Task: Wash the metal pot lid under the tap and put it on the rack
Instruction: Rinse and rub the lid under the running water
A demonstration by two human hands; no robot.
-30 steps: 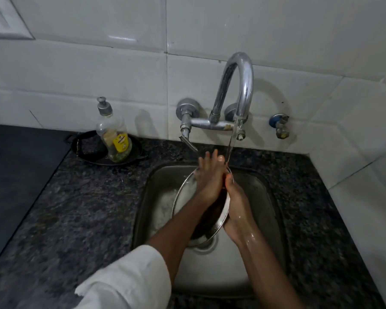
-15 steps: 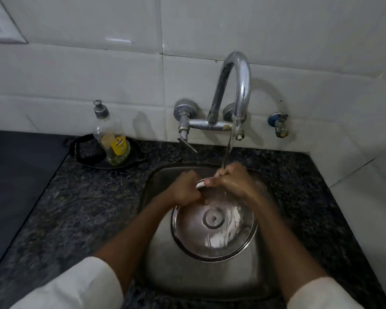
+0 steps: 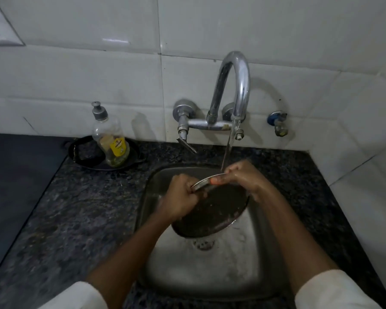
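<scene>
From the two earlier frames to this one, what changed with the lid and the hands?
The pot lid has been flipped: half a second ago its shiny face with the centre knob showed, now a dark face does. Left hand and right hand still grip its far rim. Unchanged: water running from the tap, soap bottle, sink.

Dim, soft focus, wide-angle bowing, glare on tiles
</scene>
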